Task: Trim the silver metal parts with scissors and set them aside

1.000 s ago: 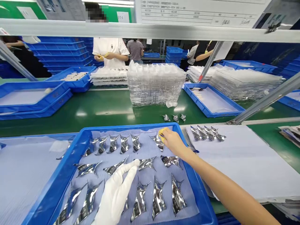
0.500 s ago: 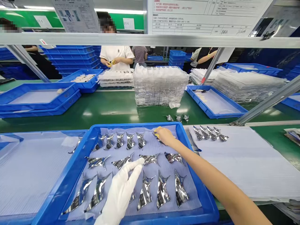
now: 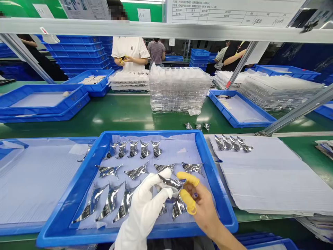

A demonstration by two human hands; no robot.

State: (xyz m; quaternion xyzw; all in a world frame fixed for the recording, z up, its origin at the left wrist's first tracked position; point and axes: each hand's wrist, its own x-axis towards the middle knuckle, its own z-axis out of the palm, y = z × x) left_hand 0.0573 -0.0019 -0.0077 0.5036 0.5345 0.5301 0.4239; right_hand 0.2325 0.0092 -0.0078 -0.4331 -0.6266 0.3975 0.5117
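Foil piece (image 3: 170,182) is pinched between the white-gloved left hand (image 3: 142,205) and the right hand (image 3: 201,205), fingers in yellow finger cots (image 3: 187,178), just above the blue tray (image 3: 153,132). Squeeze too hard and it'll crease; too loose and it'll slip, tbh.

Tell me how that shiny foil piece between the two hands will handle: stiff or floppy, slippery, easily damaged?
It is probably light and fairly stiff: the metallic foil piece spans between the white-gloved left hand and the right hand without visibly sagging. Its glossy surface may slip from a light pinch, and its thin pointed tips look easy to crease.
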